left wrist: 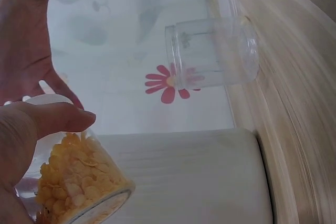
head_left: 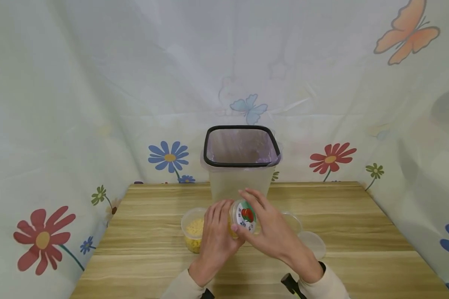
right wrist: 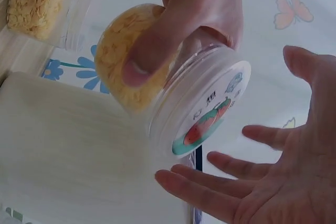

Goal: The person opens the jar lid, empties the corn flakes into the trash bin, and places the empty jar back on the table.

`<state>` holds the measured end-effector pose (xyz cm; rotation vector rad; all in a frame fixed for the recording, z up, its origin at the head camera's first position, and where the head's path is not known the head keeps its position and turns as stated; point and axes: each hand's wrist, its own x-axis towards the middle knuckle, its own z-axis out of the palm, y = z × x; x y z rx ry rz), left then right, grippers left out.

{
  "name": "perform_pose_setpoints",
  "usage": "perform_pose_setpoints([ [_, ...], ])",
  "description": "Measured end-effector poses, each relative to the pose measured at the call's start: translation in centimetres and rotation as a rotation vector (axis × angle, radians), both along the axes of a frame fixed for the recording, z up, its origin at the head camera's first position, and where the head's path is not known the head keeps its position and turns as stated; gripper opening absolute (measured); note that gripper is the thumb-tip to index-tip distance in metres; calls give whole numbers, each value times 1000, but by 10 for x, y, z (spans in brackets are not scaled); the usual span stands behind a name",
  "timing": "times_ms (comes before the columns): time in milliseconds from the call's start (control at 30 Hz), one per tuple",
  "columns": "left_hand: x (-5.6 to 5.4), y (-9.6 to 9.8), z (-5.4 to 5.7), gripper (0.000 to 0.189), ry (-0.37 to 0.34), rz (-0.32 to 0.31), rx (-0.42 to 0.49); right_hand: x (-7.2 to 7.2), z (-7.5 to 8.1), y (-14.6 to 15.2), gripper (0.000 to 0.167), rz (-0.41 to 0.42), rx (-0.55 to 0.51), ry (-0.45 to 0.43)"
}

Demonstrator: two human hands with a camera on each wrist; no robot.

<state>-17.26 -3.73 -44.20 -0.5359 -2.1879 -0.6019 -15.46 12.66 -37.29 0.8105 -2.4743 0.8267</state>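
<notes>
My left hand (head_left: pixel 218 230) grips a clear plastic jar (right wrist: pixel 123 51) of yellow flakes, tilted on its side above the table. Its white lid (right wrist: pixel 210 111), printed with a red and green picture, faces my right hand (head_left: pixel 275 228). That hand is spread beside the lid, its fingers mostly straight; in the right wrist view a small gap shows between palm and lid. Flakes (left wrist: pixel 79 177) fill much of the held jar in the left wrist view. To the left stands an uncovered clear jar (head_left: pixel 193 238), partly filled with similar yellow flakes.
Behind the hands stands a pale bin (head_left: pixel 239 180) with a black rim. A clear jar (left wrist: pixel 202 51) with nothing visible inside stands right of it, partly behind my right hand in the head view. Near that jar lies a translucent lid (head_left: pixel 313 245) on the wooden table (head_left: pixel 359 265).
</notes>
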Motion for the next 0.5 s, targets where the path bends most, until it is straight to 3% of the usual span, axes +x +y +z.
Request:
perform_pose_setpoints([
  [300,-1,4,1,88,-25,6,-1,1,2,-9,72,-201,52,-169],
  [500,-1,4,2,88,-24,15,-10,-2,0,-7,68,-190,68,-160],
])
